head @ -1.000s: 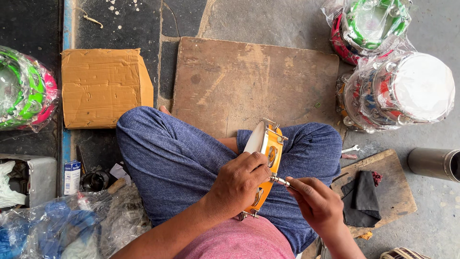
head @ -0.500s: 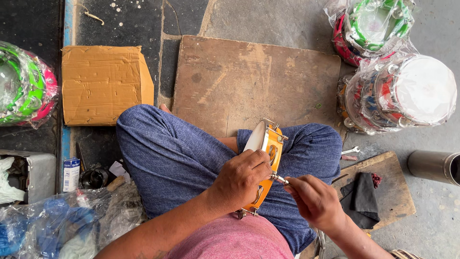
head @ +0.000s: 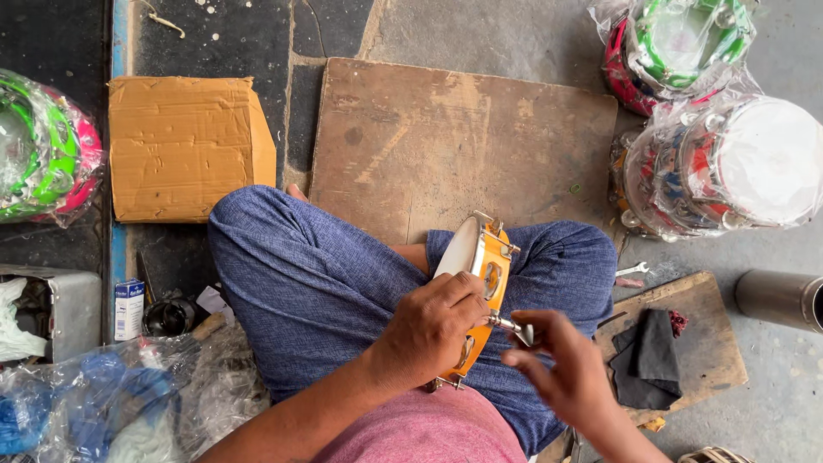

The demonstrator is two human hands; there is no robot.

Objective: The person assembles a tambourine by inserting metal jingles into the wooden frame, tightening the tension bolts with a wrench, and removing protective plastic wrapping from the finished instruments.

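Wooden board (head: 446, 137) lies ahead of both hands, cardboard box (head: 184, 146) far left of them. Bagged drums (head: 729, 163) sit up right of the right hand. Orange tambourine (head: 476, 274) stands on edge on the lap, left hand (head: 433, 330) clamped over its rim. Right hand (head: 557, 373) pinches a small metal key (head: 513, 326) touching the rim, just right of the left hand.

A flat brown cardboard package (head: 184, 147), taped and creased, lies on the dark floor at upper left. Just below it stands a small white-and-blue carton (head: 129, 309) with a printed label, beside a grey metal box. Clear plastic bags wrap green and pink tambourines at far left (head: 39, 146) and top right (head: 677, 43); another bag (head: 720, 167) holds white-headed ones.
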